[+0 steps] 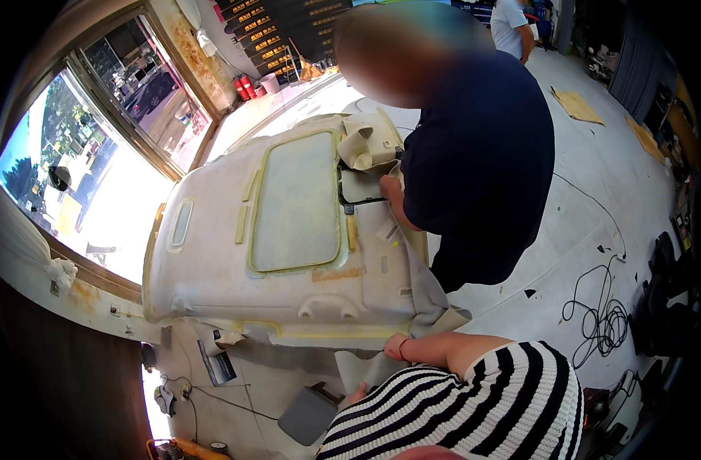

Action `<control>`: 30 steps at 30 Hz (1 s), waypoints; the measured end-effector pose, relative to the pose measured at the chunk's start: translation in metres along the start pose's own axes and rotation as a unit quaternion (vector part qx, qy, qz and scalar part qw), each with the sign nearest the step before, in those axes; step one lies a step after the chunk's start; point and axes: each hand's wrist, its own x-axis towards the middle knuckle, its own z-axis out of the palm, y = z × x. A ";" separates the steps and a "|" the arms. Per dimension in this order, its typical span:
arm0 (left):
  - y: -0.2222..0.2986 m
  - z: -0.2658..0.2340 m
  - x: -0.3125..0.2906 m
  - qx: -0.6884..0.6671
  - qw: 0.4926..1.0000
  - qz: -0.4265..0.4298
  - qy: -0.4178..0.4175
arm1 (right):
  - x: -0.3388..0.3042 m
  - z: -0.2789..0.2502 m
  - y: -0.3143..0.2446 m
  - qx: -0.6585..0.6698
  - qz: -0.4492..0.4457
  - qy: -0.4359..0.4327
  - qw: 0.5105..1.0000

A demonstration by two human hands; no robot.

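Observation:
A large off-white vehicle headliner [220, 253] lies in front of me, with a pale rectangular panel [298, 201] framed in yellowish adhesive. Grey fabric [360, 368] hangs off its near edge. My right hand [396, 346], with a dark band at the wrist, is closed on the fabric at the near right edge. Lower down, my left hand [357, 393] is at the hanging fabric, mostly hidden by my striped top. Across the right side, a person in a dark shirt [481, 153] bends over the headliner, one hand [391, 186] at a dark-rimmed opening [363, 188].
Below the headliner's near side, a grey flat piece [311, 414] and a dark leaflet [216, 364] lie on the floor among cords. A coiled black cable [600, 322] lies at right. Red fire extinguishers [244, 87] stand by the far wall. Another person [510, 29] stands behind.

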 end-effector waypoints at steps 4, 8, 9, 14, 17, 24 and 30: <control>0.004 0.001 -0.003 -0.008 1.000 0.010 -0.003 | -0.006 -0.005 -0.005 -0.010 0.004 0.017 1.000; 0.002 0.006 -0.005 -0.015 1.000 0.020 -0.013 | -0.010 -0.012 -0.006 0.006 0.024 0.002 1.000; 0.000 0.006 -0.006 -0.021 0.999 0.025 -0.010 | -0.009 -0.015 -0.008 -0.001 0.020 -0.003 1.000; -0.026 0.014 -0.004 -0.130 0.985 0.113 -0.001 | -0.004 -0.016 -0.012 -0.044 -0.005 -0.030 0.999; -0.021 -0.001 -0.003 0.047 0.994 -0.095 0.013 | -0.003 -0.013 -0.014 -0.047 -0.010 -0.025 0.999; -0.027 0.002 -0.010 0.029 0.994 0.101 0.023 | 0.007 0.003 -0.002 -0.002 0.001 -0.001 1.000; 0.009 0.022 -0.045 0.079 0.995 0.033 0.043 | -0.003 0.002 0.008 0.016 0.011 0.000 1.000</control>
